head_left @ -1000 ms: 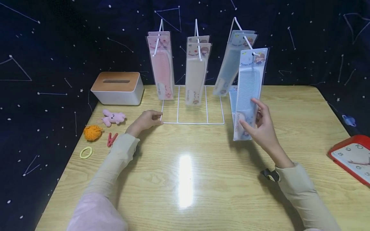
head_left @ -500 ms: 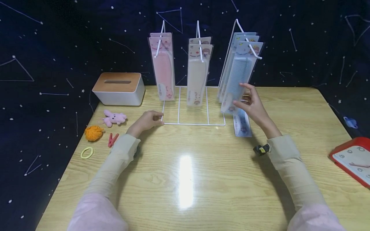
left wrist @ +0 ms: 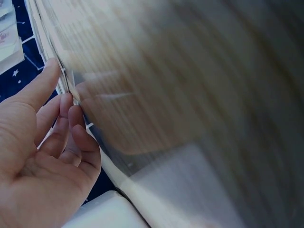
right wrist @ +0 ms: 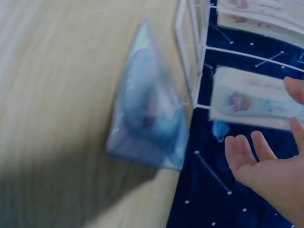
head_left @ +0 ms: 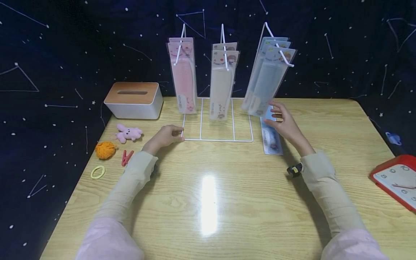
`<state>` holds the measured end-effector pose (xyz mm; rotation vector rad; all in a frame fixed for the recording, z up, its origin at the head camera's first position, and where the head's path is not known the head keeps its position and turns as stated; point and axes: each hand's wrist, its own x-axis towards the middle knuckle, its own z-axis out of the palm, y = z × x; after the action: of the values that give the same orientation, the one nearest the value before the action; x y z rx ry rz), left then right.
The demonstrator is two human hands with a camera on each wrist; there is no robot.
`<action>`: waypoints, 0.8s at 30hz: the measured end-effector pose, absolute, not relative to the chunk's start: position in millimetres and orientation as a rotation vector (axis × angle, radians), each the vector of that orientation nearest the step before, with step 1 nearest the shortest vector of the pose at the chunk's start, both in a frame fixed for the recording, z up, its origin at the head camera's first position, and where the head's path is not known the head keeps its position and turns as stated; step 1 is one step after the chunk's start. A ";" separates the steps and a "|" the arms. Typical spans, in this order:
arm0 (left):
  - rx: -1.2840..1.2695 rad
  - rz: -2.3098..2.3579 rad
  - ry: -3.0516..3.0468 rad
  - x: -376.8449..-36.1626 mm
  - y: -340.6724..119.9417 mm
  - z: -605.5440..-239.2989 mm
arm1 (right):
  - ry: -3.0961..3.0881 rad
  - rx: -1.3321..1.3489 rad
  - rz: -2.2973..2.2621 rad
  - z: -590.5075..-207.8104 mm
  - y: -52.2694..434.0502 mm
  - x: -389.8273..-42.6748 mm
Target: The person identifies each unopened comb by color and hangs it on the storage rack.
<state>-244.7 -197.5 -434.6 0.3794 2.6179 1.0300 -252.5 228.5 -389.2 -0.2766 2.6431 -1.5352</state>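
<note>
A white wire display rack (head_left: 217, 140) stands on the table with combs in clear packs on its three hooks. Pink packs (head_left: 186, 81) hang at left, cream packs (head_left: 222, 88) in the middle, blue packs (head_left: 267, 85) at right. My left hand (head_left: 164, 138) pinches the front left corner of the rack's base between thumb and fingers. Beside the lower end of the hanging blue packs, my right hand (head_left: 287, 126) holds nothing, its fingers apart. Under that hand another blue comb pack (head_left: 273, 142) lies on the table, partly covered by the fingers.
A tissue box (head_left: 133, 101) with a wooden lid stands at the back left. Near the left edge lie a pink plush toy (head_left: 128, 133), an orange yarn ball (head_left: 105, 150), a red clip (head_left: 126, 157) and a yellow ring (head_left: 98, 172). A red clock (head_left: 396, 177) is at right.
My right hand has brought a blue comb pack leftward onto the right hook and let go; the pack has swung back against the others. The left hand stays at the rack corner.
</note>
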 end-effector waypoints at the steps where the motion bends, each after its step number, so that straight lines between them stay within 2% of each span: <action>1: 0.379 1.030 2.618 -244.4 -197.4 -434.5 | 2.663 -0.270 -1.508 -391.6 229.9 -252.5; 12: 0.356 1.030 2.618 -242.2 -197.3 -433.4 | 2.718 -0.276 -0.746 -410.5 238.8 -255.9; 24: 0.356 1.018 2.610 -243.8 -197.0 -433.7 | 2.674 -0.167 -0.665 -411.5 240.0 -249.0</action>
<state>-243.8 -197.0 -433.7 0.3559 2.6102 1.0178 -249.0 240.0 -411.5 -0.1666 2.6742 -0.6649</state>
